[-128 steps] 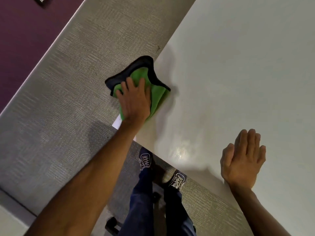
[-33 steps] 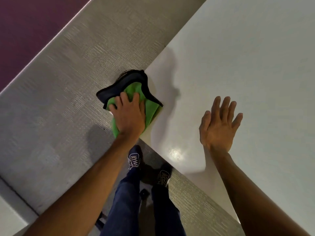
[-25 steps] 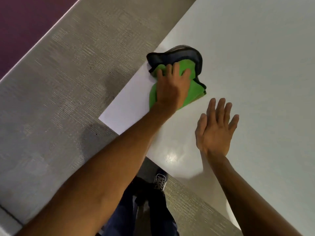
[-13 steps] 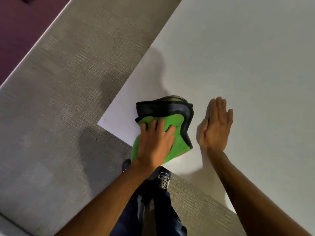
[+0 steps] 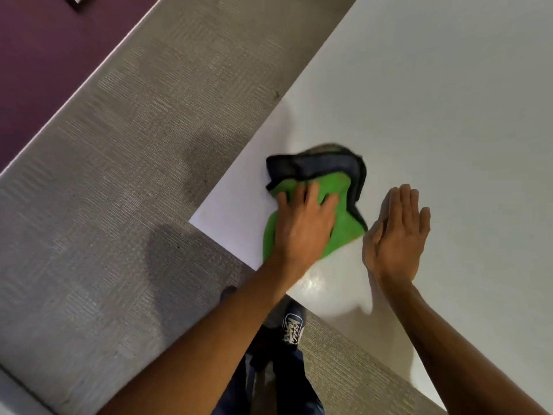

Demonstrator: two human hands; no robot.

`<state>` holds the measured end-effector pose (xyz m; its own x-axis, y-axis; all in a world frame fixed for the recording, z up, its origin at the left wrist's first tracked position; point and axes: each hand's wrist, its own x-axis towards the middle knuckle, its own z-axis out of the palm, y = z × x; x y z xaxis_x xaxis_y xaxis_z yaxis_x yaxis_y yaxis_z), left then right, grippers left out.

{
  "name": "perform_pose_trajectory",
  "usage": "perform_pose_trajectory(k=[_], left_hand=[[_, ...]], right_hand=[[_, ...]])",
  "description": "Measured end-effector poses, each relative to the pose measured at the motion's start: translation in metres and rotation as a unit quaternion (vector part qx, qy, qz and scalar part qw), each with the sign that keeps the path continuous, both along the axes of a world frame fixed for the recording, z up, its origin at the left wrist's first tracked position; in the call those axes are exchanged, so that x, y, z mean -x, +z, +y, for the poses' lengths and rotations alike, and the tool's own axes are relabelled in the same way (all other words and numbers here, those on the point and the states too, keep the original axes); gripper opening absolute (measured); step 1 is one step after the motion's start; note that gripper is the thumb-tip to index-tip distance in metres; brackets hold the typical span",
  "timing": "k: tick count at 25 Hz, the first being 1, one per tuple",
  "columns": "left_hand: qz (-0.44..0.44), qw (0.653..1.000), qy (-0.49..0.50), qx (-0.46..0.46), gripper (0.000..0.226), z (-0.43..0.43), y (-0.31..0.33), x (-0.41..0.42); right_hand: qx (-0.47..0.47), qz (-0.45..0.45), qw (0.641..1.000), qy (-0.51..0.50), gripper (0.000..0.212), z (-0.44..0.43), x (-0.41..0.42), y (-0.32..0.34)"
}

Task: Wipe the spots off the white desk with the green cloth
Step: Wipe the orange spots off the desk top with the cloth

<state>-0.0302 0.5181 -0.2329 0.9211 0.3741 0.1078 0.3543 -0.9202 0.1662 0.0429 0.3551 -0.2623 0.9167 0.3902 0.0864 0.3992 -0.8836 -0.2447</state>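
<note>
The green cloth (image 5: 344, 223), with a dark border folded up along its far side, lies on the white desk (image 5: 434, 109) near the desk's near left corner. My left hand (image 5: 305, 226) presses flat on the cloth with the fingers spread over it. Just right of the cloth, my right hand (image 5: 395, 232) rests flat on the desk, fingers together, holding nothing. I can make out no spots on the visible desk surface; a glossy reflection lies just below the cloth.
Grey carpet (image 5: 119, 205) surrounds the desk on the left and below. The desk's corner (image 5: 191, 220) points left. A purple wall (image 5: 39, 55) runs across the top left. My legs and a shoe (image 5: 293, 324) stand under the desk's near edge.
My left hand has swept the cloth from the desk's left edge out onto the surface, then back toward the near corner, and now slightly away again. My right hand has stayed flat beside it.
</note>
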Motion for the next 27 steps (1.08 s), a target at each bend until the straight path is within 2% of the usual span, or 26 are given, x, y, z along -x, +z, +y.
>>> perform_pose_trajectory(k=[3, 5, 10, 13, 16, 18, 23, 27], left_hand=[[0.038, 0.999, -0.016, 0.026, 0.018, -0.015, 0.003, 0.064], [0.051, 0.999, -0.019, 0.0, 0.019, -0.012, 0.001, 0.067], [0.01, 0.999, 0.032, -0.039, 0.013, 0.046, -0.003, -0.005], [-0.018, 0.997, 0.031, -0.074, 0.019, 0.093, -0.007, -0.07], [0.007, 0.998, 0.041, -0.037, 0.029, 0.124, -0.009, -0.13], [0.018, 0.998, 0.041, -0.034, 0.031, 0.128, -0.012, -0.138], [-0.058, 0.994, 0.082, -0.042, 0.019, 0.096, -0.018, -0.042], [-0.022, 0.994, 0.092, -0.054, 0.017, 0.077, -0.019, 0.043]], right_hand=[[0.006, -0.001, 1.0, 0.005, 0.064, 0.001, 0.002, 0.003], [0.009, -0.007, 1.0, 0.004, 0.063, 0.0, 0.001, 0.003], [-0.001, -0.003, 1.0, -0.006, 0.062, 0.002, 0.0, 0.003], [-0.005, 0.001, 1.0, -0.011, 0.062, 0.002, 0.001, 0.002], [-0.017, -0.004, 1.0, -0.019, 0.063, 0.004, 0.002, -0.001], [-0.017, -0.006, 1.0, -0.024, 0.062, 0.005, 0.0, -0.002], [-0.009, 0.0, 1.0, -0.017, 0.064, 0.002, -0.001, -0.003], [-0.013, 0.001, 1.0, -0.021, 0.065, 0.002, -0.001, -0.004]])
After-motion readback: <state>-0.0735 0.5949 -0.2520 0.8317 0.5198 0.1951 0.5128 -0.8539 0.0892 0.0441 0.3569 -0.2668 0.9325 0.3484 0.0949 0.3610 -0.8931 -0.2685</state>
